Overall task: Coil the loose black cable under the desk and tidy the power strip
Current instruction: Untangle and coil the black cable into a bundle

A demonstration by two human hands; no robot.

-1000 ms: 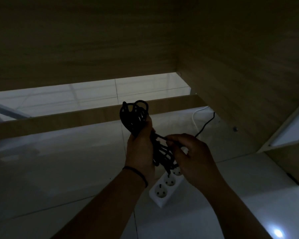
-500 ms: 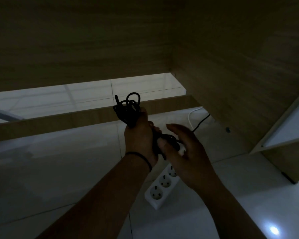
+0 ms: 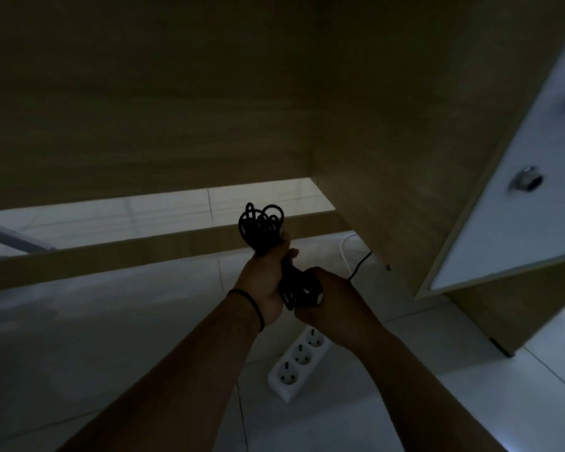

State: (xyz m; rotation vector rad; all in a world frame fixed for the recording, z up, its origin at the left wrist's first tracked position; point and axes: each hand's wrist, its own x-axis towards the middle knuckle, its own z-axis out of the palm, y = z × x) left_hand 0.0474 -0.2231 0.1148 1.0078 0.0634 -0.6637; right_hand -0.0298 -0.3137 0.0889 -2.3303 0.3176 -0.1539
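- Your left hand [image 3: 268, 282] is closed tight around the middle of the thin black cable bundle [image 3: 261, 226]. The loops stick out above your fist, up in the air under the wooden desk.
- Your right hand [image 3: 333, 305] is closed around the lower end of the same bundle. The two hands are touching.
- The loops at the top look loose and messy. If you let your left hand go soft, they could spring open and you would have to coil again.
- A black tail of the cable [image 3: 361, 265] runs from your right hand to the shiny white tile floor [image 3: 111, 321] by the desk wall. If you pull hard, it could snag there. I cannot tell where it ends.
- A thin white cord [image 3: 343, 246] lies near that tail. They could get tangled if you wind fast.
- The long white plastic power strip [image 3: 299, 363] lies on the floor just under your hands. I think it is not tidied yet. If you drop the bundle, it could land on the strip and knock it crooked.
- It is dark here, so you could miss a knot.
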